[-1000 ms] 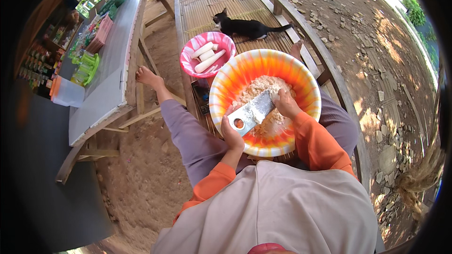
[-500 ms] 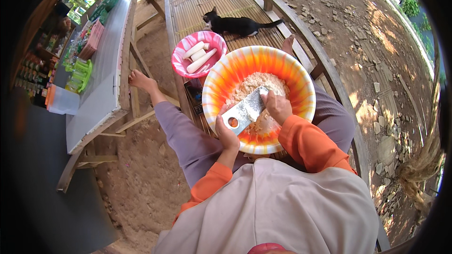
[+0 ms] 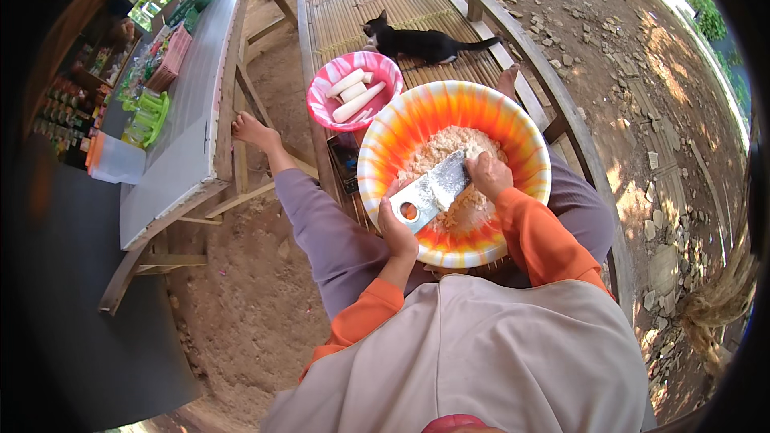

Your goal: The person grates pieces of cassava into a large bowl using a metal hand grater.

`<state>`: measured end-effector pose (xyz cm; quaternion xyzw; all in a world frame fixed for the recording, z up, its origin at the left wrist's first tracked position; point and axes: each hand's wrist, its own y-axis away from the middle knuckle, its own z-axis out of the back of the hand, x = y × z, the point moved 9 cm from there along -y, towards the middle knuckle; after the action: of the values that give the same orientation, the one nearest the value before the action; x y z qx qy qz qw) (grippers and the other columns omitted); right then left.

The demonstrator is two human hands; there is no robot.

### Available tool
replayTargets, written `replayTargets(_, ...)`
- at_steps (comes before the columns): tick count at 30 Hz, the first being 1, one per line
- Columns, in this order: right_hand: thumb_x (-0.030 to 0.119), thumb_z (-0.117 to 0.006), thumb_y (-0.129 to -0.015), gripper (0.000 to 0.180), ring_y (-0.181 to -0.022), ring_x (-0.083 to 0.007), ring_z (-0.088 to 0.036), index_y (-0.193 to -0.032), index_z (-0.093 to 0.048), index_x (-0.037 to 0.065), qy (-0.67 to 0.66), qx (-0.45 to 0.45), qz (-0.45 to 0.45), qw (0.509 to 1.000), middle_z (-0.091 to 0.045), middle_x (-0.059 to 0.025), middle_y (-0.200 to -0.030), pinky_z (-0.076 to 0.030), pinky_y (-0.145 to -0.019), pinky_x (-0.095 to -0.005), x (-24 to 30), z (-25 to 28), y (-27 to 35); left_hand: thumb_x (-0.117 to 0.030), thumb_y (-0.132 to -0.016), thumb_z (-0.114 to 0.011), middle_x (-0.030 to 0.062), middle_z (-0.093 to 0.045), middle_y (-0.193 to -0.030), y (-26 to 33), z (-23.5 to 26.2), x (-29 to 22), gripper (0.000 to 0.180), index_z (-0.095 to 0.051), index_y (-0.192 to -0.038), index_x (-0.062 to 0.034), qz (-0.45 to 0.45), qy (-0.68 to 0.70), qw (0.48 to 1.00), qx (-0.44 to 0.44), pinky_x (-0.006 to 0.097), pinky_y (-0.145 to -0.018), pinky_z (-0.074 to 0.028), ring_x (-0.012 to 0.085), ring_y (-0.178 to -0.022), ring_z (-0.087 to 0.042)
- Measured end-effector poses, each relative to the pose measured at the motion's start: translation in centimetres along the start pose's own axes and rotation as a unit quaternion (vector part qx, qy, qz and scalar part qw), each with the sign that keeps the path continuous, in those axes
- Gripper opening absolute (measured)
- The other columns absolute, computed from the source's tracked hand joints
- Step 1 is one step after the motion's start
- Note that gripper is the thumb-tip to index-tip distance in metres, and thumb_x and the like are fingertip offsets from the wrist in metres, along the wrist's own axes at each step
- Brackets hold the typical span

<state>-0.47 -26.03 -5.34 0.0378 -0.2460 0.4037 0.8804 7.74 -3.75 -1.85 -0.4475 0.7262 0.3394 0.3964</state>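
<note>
Outdoors on a slatted bamboo bench [image 3: 353,0], sandy ground below and a dirt path off to the right. We only have the head view, so that's what we go through.

Big orange-and-white bowl [image 3: 385,144] sits between the knees on the bench, which keeps it from sliding. Our left hand [image 3: 396,234] is clenched around the lower end of the flat metal grater [image 3: 433,190], propping it at a slant over the bowl so the shreds drop straight onto the pale grated heap [image 3: 437,156]. Our right hand [image 3: 488,175] is closed at the grater's upper end, fingers curled down; whatever piece it's pressing is hidden, so we can't tell what's in there.

Just beyond the big bowl, a smaller pink bowl [image 3: 321,108] holds peeled white root pieces [image 3: 353,95], close enough to grab. A black cat [image 3: 421,42] lies on the slats behind. To the left, a grey table [image 3: 184,136] carries green and pink containers.
</note>
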Motion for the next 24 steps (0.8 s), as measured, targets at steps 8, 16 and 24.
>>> replayTargets(8,0.042,-0.047,-0.087,0.041,-0.066,-0.0407,-0.060,-0.081,-0.053,0.002,-0.029,0.043,-0.043,0.998,-0.061,-0.0239,-0.069,-0.046,-0.060,-0.0499,2.4,0.9,0.9,-0.028,-0.096,-0.023,0.0173,-0.054,-0.116,0.1,0.2,0.1,0.047,-0.045,-0.120,0.0062,0.017,0.011,1.000,-0.009,0.033,-0.097,-0.036,0.0245,-0.107,-0.051)
replayTargets(16,0.042,-0.051,-0.084,0.040,-0.063,-0.0389,-0.060,-0.079,-0.052,0.002,-0.005,0.102,0.010,0.995,-0.060,-0.0212,-0.066,-0.046,-0.059,-0.0497,6.0,2.1,3.2,-0.027,-0.095,-0.023,0.0182,-0.054,-0.117,-0.2,0.3,0.2,0.047,-0.046,-0.120,0.0056,0.005,0.011,1.000,-0.009,0.032,-0.094,-0.038,0.0242,-0.107,-0.051)
replayTargets(24,0.046,-0.047,-0.086,0.046,-0.071,-0.0415,-0.060,-0.086,-0.056,0.001,-0.037,0.080,-0.062,0.994,-0.061,-0.0252,-0.075,-0.045,-0.067,-0.0520,0.1,-0.7,0.0,-0.027,-0.095,-0.023,0.0173,-0.054,-0.117,0.2,0.1,0.4,0.046,-0.046,-0.120,0.0054,0.019,0.015,1.000,-0.005,0.032,-0.096,-0.037,0.0242,-0.108,-0.051)
